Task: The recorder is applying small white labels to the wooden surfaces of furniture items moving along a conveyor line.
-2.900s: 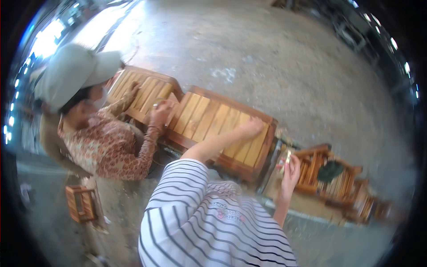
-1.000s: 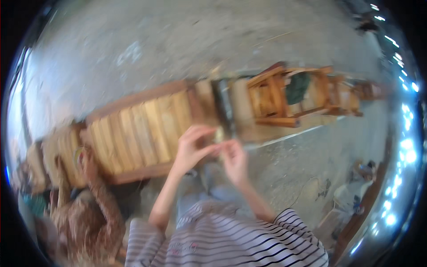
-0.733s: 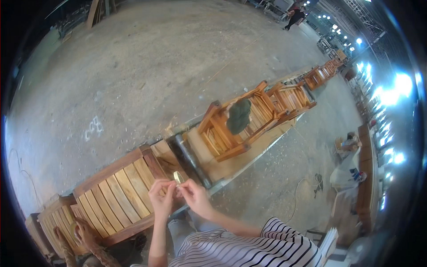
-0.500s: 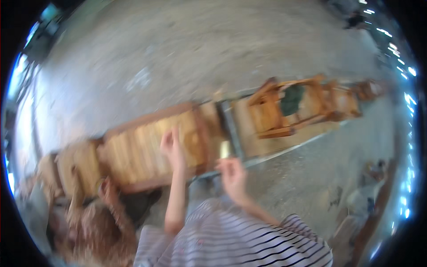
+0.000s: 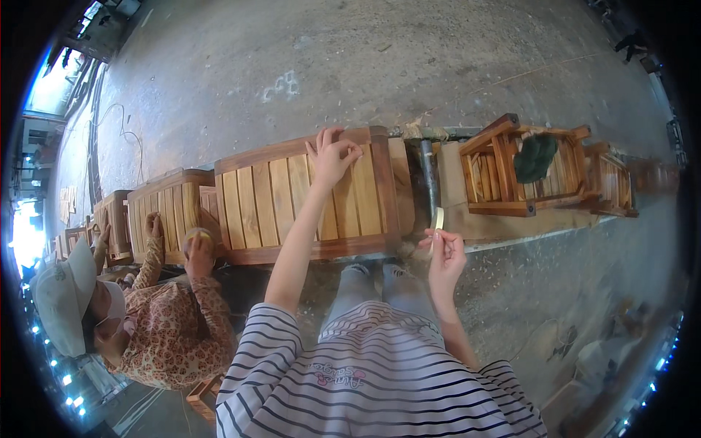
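In front of me lies a slatted wooden panel, with pale slats inside a darker frame. My left hand is over its far right part, near the far frame rail. Its thumb and index tip meet in a pinch while the other fingers spread. Anything between them is too small to make out. Off the panel's near right corner, my right hand grips a narrow, pale yellow curved strip between thumb and fingers. The strip points upward, apart from the panel; its material is unclear.
To the left, a co-worker in a patterned top holds a round yellowish pad on another slatted panel. A metal pipe lies right of my panel. Beyond it, a wooden chair with a dark green cloth rests on cardboard.
My left hand has moved away from me, over the far part of the panel. My right hand still holds the strip. The view has shifted and is sharper now.
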The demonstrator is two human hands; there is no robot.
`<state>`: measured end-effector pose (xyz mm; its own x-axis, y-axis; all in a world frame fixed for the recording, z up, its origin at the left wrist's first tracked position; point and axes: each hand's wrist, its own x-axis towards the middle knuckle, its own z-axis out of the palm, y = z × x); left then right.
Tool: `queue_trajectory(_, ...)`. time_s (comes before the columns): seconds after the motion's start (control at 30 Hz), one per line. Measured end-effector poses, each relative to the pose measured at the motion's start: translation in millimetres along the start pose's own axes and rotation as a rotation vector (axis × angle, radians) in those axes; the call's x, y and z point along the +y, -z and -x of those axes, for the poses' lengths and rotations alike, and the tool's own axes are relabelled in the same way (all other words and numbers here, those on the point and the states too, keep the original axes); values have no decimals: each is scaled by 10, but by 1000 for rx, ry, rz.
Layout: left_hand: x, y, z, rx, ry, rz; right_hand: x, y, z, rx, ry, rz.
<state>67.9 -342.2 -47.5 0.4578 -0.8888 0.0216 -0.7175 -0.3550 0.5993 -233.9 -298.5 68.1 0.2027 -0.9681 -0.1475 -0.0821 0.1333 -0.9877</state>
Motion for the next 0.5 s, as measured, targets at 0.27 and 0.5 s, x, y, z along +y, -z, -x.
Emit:
queue_trajectory(0.27,-144,124,-609,-432,192,-186,139,33,23,-10,-30,-31)
queue_trajectory(0.5,-220,20,-940,-733,-47,-255,151,-28,151,-177,-120,-89)
